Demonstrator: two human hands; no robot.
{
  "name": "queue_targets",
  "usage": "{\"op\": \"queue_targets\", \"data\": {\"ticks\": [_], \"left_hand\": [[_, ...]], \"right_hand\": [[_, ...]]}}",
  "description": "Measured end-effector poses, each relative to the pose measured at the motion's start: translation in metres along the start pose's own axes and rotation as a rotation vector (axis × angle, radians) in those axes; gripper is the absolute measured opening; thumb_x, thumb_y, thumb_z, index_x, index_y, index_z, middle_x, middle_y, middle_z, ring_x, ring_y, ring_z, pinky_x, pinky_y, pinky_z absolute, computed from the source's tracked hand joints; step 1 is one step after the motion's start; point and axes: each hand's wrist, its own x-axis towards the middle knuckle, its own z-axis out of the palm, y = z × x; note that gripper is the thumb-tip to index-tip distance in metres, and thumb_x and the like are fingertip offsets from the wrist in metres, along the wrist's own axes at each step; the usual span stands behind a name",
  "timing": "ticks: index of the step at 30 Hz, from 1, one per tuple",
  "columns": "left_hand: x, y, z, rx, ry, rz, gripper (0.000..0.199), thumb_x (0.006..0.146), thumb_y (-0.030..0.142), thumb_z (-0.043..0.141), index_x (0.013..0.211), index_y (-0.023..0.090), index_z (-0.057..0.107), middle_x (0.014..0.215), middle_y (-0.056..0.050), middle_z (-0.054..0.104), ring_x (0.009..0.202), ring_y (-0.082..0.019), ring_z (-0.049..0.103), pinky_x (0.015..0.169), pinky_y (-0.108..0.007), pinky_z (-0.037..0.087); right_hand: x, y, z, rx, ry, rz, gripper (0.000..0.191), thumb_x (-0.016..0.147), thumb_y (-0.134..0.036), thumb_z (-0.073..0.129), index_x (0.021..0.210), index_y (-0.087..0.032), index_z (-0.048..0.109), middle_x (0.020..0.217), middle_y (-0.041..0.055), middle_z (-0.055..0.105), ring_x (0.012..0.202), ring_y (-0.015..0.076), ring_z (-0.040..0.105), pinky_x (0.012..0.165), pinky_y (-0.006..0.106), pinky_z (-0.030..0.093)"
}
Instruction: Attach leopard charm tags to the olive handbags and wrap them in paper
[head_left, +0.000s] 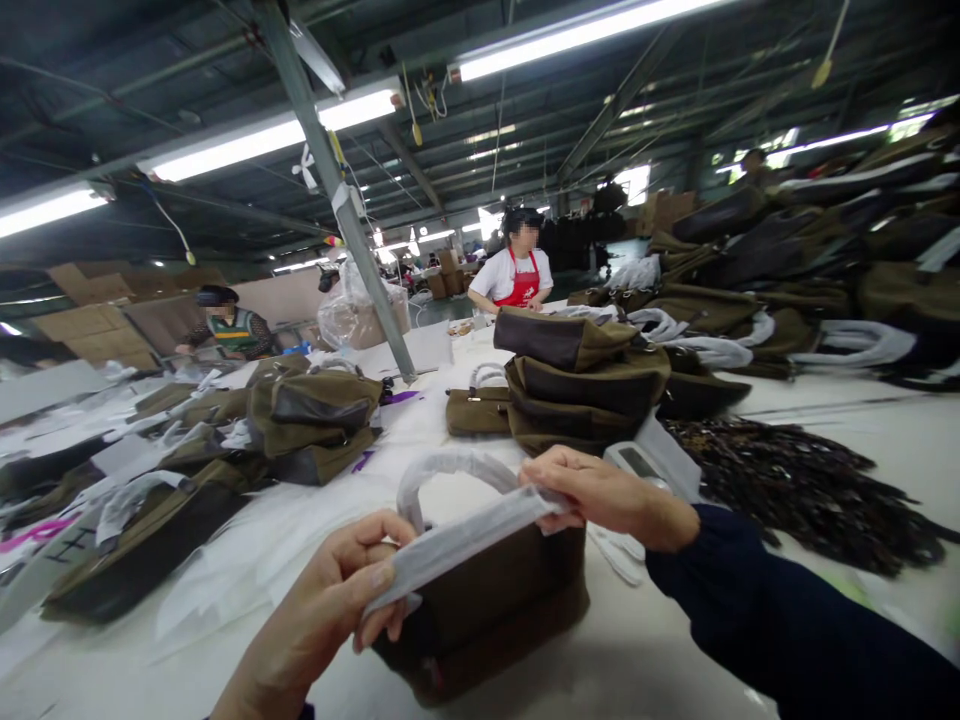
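Head view: handbag (pixel 480 620), unreadable pink writing (pixel 36 533)

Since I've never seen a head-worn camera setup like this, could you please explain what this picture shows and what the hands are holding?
This picture comes from a camera worn on a person's head, looking forward and down at their own hands. The left hand and right hand both grip a white wrapping strip beside the wrapped handle of an olive and brown bag. The bag sits on a white-covered table. Beyond it are stacked bags and a co-worker in a red apron.
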Motion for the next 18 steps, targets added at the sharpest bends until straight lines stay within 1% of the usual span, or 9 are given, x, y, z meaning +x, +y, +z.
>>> {"op": "queue_targets", "data": {"ticks": [2,5,7,9,11,12,14,16,18], "left_hand": [[-0.005,0.001,-0.003,0.032,-0.026,-0.017,0.037,0.086,0.049,0.065,0.102,0.016,0.061,0.047,0.002,0.057,0.047,-0.011,0.051,0.056,-0.022,0.044],[-0.01,0.008,-0.006,0.076,-0.06,-0.048,0.035,0.093,0.049,0.056,0.111,0.019,0.058,0.066,-0.005,0.07,0.061,-0.017,0.063,0.063,-0.027,0.049],[-0.009,0.015,-0.009,0.164,0.061,0.024,0.025,0.094,0.043,0.056,0.104,0.02,0.06,0.082,-0.006,0.072,0.072,-0.018,0.065,0.068,-0.027,0.05],[-0.002,0.024,-0.012,0.275,0.253,0.149,0.016,0.091,0.036,0.063,0.093,0.021,0.062,0.094,-0.004,0.069,0.079,-0.016,0.062,0.071,-0.025,0.05],[0.008,0.032,-0.013,0.371,0.313,0.176,0.019,0.086,0.034,0.07,0.099,0.022,0.064,0.097,-0.002,0.066,0.081,-0.016,0.06,0.071,-0.024,0.048],[0.014,0.036,-0.013,0.393,0.267,0.143,0.026,0.084,0.035,0.071,0.106,0.022,0.065,0.096,-0.002,0.066,0.082,-0.016,0.06,0.071,-0.024,0.047],[0.025,0.042,-0.011,0.394,0.1,0.049,0.031,0.084,0.036,0.071,0.11,0.021,0.067,0.093,-0.003,0.068,0.083,-0.017,0.06,0.072,-0.024,0.045],[0.033,0.047,-0.008,0.366,-0.03,0.005,0.022,0.082,0.035,0.073,0.097,0.018,0.072,0.087,-0.003,0.068,0.08,-0.016,0.06,0.071,-0.023,0.044],[0.037,0.051,-0.003,0.357,-0.058,0.011,0.018,0.08,0.034,0.074,0.085,0.017,0.071,0.081,-0.001,0.066,0.075,-0.015,0.057,0.067,-0.022,0.042]], "right_hand": [[-0.005,-0.001,-0.002,-0.088,0.025,0.059,0.054,0.097,-0.054,0.05,0.069,-0.01,0.064,0.051,-0.0009,0.054,0.039,0.0045,0.036,0.04,0.019,0.027],[-0.009,-0.01,-0.002,-0.142,-0.007,0.118,0.052,0.096,-0.056,0.05,0.073,-0.011,0.063,0.054,-0.0006,0.056,0.042,0.0063,0.044,0.043,0.018,0.036],[-0.006,-0.019,0.0,-0.184,0.053,0.064,0.042,0.092,-0.054,0.058,0.078,-0.013,0.059,0.062,-0.0014,0.058,0.048,0.0067,0.048,0.047,0.018,0.039],[0.001,-0.027,0.001,-0.257,0.146,-0.013,0.033,0.086,-0.046,0.069,0.086,-0.016,0.057,0.071,-0.0032,0.057,0.054,0.0056,0.047,0.048,0.015,0.038],[0.01,-0.036,0.001,-0.319,0.161,-0.034,0.032,0.082,-0.039,0.075,0.098,-0.018,0.058,0.082,-0.0033,0.058,0.056,0.0047,0.046,0.046,0.014,0.036],[0.015,-0.04,0.001,-0.345,0.134,-0.021,0.035,0.081,-0.038,0.075,0.106,-0.019,0.058,0.085,-0.0032,0.058,0.056,0.005,0.046,0.045,0.014,0.036],[0.025,-0.048,-0.002,-0.409,0.036,0.015,0.042,0.081,-0.037,0.074,0.117,-0.021,0.059,0.083,-0.0036,0.058,0.057,0.0066,0.048,0.046,0.016,0.038],[0.033,-0.055,-0.004,-0.476,-0.101,0.041,0.036,0.082,-0.037,0.072,0.112,-0.018,0.065,0.076,-0.004,0.057,0.059,0.008,0.05,0.049,0.017,0.04],[0.039,-0.059,-0.005,-0.508,-0.2,0.033,0.027,0.084,-0.038,0.07,0.098,-0.015,0.069,0.072,-0.0037,0.057,0.06,0.0082,0.048,0.053,0.018,0.039]]}}
